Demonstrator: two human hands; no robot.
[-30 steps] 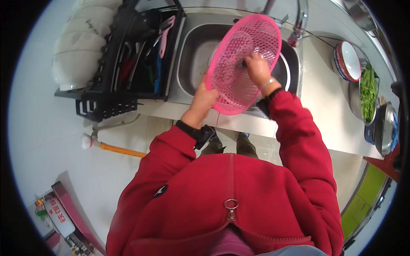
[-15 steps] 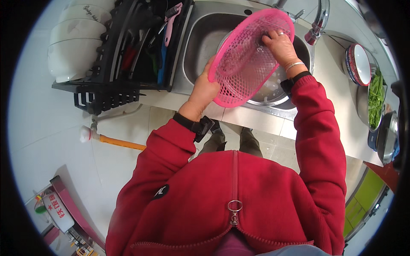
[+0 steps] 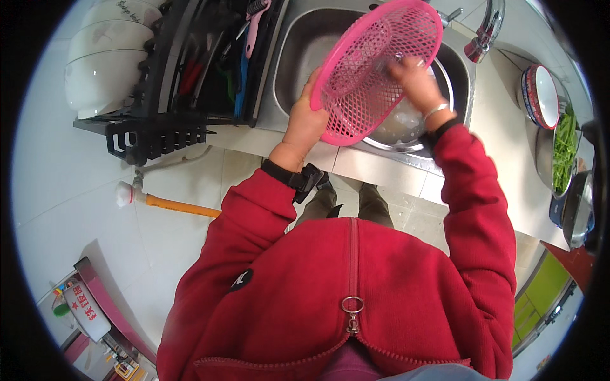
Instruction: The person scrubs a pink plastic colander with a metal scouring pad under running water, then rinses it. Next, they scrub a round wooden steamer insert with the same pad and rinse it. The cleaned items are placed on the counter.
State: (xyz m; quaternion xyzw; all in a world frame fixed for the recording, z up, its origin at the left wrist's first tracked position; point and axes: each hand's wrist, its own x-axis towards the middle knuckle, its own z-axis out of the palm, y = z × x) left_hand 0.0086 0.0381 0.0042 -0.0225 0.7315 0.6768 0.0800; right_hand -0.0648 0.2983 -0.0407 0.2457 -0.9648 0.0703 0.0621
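Over the steel sink [image 3: 298, 57], left hand [image 3: 305, 124] grips lower rim of pink mesh basket [image 3: 375, 70], held tilted on edge. Right hand [image 3: 416, 79] inside the basket, fingers curled against the mesh; what it holds, cannot tell. Tap [image 3: 486, 28] just right. Black dish rack [image 3: 184, 76] left with utensils; white bowls [image 3: 101, 70] beyond. Right surface [image 3: 502, 140]: stacked bowls [image 3: 540, 95], pot of greens [image 3: 562, 149].

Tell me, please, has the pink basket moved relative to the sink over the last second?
Yes. The pink basket has shifted toward the faucet end of the sink and tilted steeper, the left hand gripping its rim and the right hand inside it.
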